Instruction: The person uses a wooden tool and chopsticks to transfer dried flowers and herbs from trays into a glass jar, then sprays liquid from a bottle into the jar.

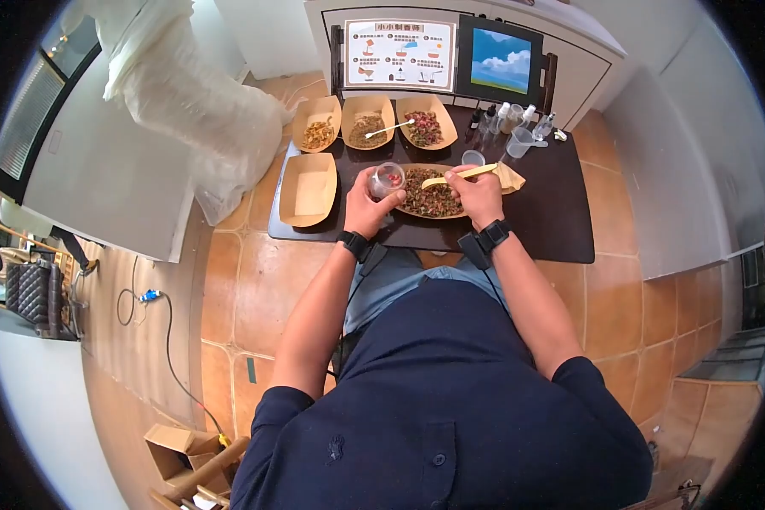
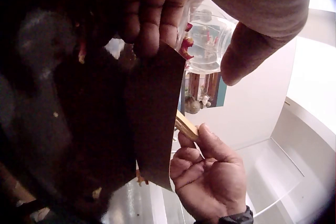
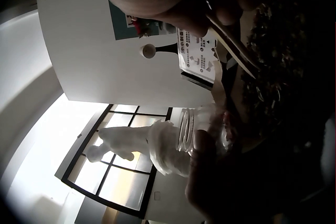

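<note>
Left hand (image 1: 365,206) grips the clear jar (image 1: 388,178); right hand (image 1: 479,201) pinches the yellow tool (image 1: 439,180) over the dried mix (image 1: 429,201) between them; apparently scooping, next calling for a steady jar

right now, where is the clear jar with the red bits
In the head view, the clear jar is in the person's left hand, at the left end of the dried mix and right of the empty paper tray.
</note>
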Action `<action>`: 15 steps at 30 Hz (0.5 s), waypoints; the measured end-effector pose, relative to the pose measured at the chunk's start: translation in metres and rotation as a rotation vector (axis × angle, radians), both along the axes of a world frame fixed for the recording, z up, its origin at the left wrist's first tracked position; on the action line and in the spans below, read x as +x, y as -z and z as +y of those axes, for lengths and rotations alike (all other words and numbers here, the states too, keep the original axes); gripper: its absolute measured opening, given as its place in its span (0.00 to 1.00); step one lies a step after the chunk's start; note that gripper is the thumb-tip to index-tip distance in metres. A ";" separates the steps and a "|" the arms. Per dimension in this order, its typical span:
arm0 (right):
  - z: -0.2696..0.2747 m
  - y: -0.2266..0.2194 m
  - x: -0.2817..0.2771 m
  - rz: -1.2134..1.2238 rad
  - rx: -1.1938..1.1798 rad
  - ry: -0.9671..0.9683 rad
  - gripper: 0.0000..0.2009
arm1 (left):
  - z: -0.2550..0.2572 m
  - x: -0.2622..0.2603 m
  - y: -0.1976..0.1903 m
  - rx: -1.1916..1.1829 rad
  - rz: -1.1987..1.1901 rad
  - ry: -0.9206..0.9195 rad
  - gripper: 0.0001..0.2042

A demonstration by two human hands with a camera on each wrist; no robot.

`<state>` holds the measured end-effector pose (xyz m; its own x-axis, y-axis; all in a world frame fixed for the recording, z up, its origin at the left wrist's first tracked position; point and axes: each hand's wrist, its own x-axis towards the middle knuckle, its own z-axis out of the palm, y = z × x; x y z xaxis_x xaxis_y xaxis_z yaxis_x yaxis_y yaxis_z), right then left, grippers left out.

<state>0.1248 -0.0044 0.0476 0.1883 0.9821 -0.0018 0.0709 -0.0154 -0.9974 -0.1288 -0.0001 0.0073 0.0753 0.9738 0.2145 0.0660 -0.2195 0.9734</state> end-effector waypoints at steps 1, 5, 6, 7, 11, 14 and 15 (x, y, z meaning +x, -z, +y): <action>0.000 0.000 0.000 -0.007 0.004 0.000 0.06 | 0.000 0.000 0.000 -0.001 0.009 -0.003 0.32; -0.003 -0.004 -0.002 -0.015 0.004 -0.008 0.06 | 0.000 -0.001 0.001 0.012 0.016 -0.003 0.32; -0.004 -0.005 -0.001 -0.033 -0.014 -0.016 0.06 | 0.001 0.000 0.002 0.000 0.000 0.001 0.32; -0.004 -0.006 -0.001 -0.051 -0.031 -0.024 0.07 | 0.001 0.000 0.002 -0.014 -0.016 0.004 0.32; -0.003 -0.003 -0.003 -0.020 -0.004 -0.003 0.06 | -0.001 -0.001 -0.002 -0.011 0.005 0.003 0.32; -0.003 -0.003 -0.002 -0.014 0.003 -0.001 0.06 | -0.002 -0.001 -0.004 -0.001 0.025 -0.003 0.33; -0.003 -0.003 -0.002 0.011 -0.002 0.001 0.06 | -0.002 0.000 -0.004 -0.006 0.013 -0.001 0.33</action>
